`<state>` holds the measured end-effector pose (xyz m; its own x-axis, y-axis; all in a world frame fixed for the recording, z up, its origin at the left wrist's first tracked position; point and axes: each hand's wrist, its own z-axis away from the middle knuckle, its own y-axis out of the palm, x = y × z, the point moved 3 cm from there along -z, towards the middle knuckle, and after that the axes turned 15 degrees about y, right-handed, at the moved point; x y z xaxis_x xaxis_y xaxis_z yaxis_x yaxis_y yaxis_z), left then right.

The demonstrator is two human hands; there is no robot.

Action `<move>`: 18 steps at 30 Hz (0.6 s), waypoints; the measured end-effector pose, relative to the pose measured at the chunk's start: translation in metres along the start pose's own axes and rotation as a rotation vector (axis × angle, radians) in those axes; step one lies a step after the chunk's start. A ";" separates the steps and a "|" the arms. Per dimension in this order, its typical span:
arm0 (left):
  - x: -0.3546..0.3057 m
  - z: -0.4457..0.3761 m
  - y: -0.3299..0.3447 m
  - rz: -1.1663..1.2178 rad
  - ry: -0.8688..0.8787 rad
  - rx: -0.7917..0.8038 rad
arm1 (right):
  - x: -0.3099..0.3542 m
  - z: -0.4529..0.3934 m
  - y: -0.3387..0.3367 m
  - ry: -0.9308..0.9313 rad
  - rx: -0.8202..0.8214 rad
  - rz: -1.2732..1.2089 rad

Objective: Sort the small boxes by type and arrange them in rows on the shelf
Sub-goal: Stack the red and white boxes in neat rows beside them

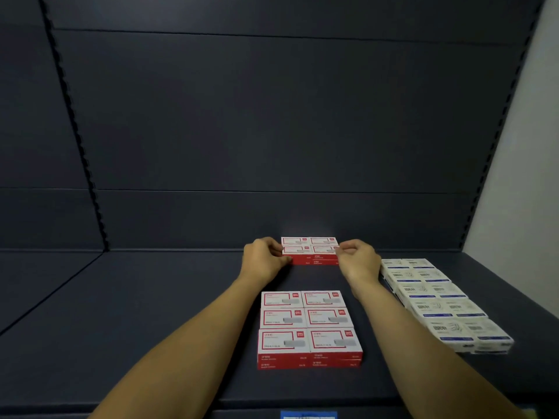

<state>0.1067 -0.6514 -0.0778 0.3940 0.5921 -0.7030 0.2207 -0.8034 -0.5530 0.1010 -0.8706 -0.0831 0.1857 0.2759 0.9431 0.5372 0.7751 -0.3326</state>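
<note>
- Nearest of all, a blue-and-white label strip (308,415) sits on the front lip of the dark shelf (151,313); its print is too blurred to read.
- Both bare forearms reach in from the bottom corners, over the shelf and towards the back.
- Between the forearms lies the near block of red-and-white boxes (310,328): two across, three deep, and two layers high going by the red front faces. Each lid has a red frame with a small red logo in its corner; the writing is too small to make out.
- Off to the right, a double row of white boxes with blue bands (441,303) runs back towards the rear wall, edges touching. Their dark lettering is too blurred to read.
- Further back, the left hand (263,260) has its fingers curled round the left end of the far stack of red-and-white boxes (310,252), thumb at the front corner.
- The right hand (358,258) clamps the right end of that same stack, fingers bent in against its side.
- The hands are apart, with the stack pressed between them; it rests on the shelf right up near the back panel (272,116), well apart from the near block.
</note>
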 end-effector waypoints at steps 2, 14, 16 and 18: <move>-0.001 0.000 0.001 -0.010 0.003 -0.009 | -0.001 -0.001 0.002 -0.008 0.005 0.000; -0.005 0.000 0.002 -0.026 -0.016 -0.004 | -0.003 -0.004 0.004 -0.019 0.018 0.014; -0.006 0.000 0.000 -0.011 -0.032 0.008 | -0.003 -0.004 0.003 -0.002 0.013 -0.002; -0.005 -0.002 -0.002 0.032 -0.080 -0.005 | -0.002 -0.005 0.001 0.028 0.004 -0.022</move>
<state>0.1054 -0.6530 -0.0721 0.3280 0.5693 -0.7539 0.2134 -0.8220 -0.5279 0.1054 -0.8725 -0.0850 0.1969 0.2423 0.9500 0.5385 0.7830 -0.3113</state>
